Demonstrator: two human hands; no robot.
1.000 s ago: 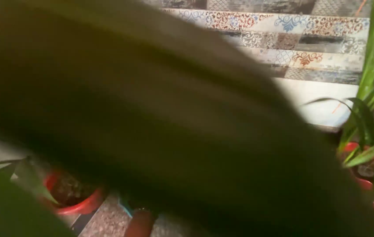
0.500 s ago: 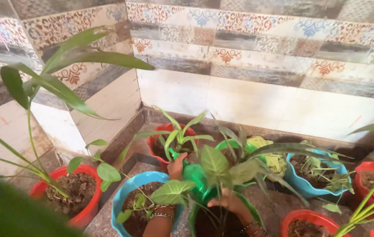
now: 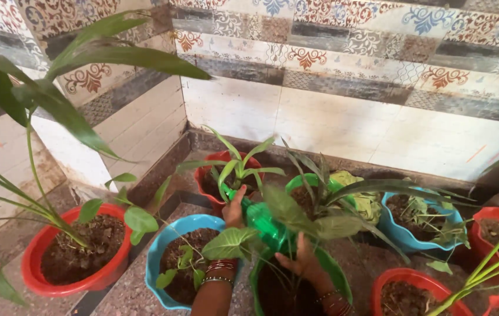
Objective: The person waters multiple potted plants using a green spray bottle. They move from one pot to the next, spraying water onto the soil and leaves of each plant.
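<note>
Tilework in patterned bands backs a corner crowded with potted plants: a large red pot (image 3: 68,251) with a long-leaved plant at the left, a blue pot (image 3: 170,263) beside it, blue and red pots to the right, and a small red pot (image 3: 221,178) at the back. Over that back pot a green plastic bottle (image 3: 264,225) is tipped neck-down, the left hand (image 3: 235,209) wrapped round its neck end and the right hand (image 3: 302,257) closed under its base. Watering looks under way at this one pot (no stream is visible through the leaves), and whether the other pots' dark soil is already wet cannot be told.
</note>
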